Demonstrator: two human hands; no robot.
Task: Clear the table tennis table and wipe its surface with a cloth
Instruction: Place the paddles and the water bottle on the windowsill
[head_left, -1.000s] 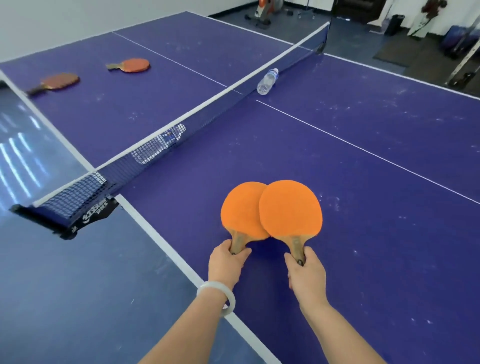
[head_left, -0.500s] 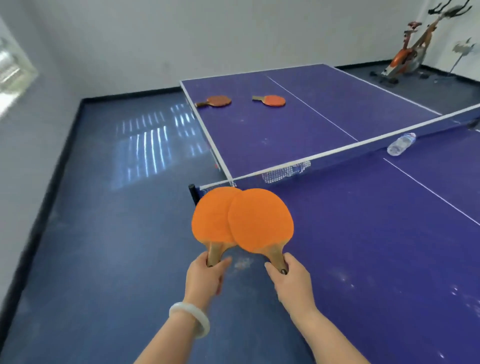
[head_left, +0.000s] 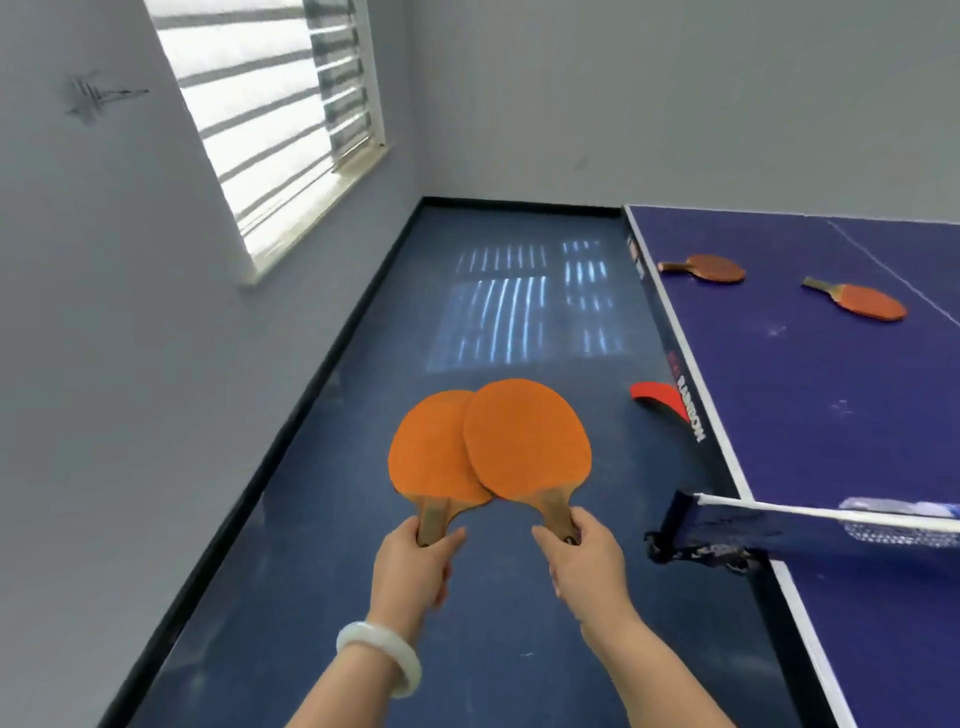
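Note:
My left hand (head_left: 413, 564) grips the wooden handle of an orange paddle (head_left: 428, 452). My right hand (head_left: 584, 558) grips the handle of a second orange paddle (head_left: 527, 439), whose blade overlaps the first. Both paddles are held over the blue floor, left of the purple table tennis table (head_left: 831, 415). Two more paddles lie on the table's far half: a brownish one (head_left: 711, 267) and a red-orange one (head_left: 867, 301). The net (head_left: 810, 535) and its post (head_left: 670, 530) are at the right. No cloth is in view.
A grey wall with a blinded window (head_left: 270, 119) runs along the left. A strip of blue floor (head_left: 467, 338) lies between wall and table. A red curved part (head_left: 654, 397) shows under the table's edge.
The view has swung left, away from the table toward the wall. Both hands still hold the paddles, now over the floor beside the table instead of over its surface. The bottle has left the view.

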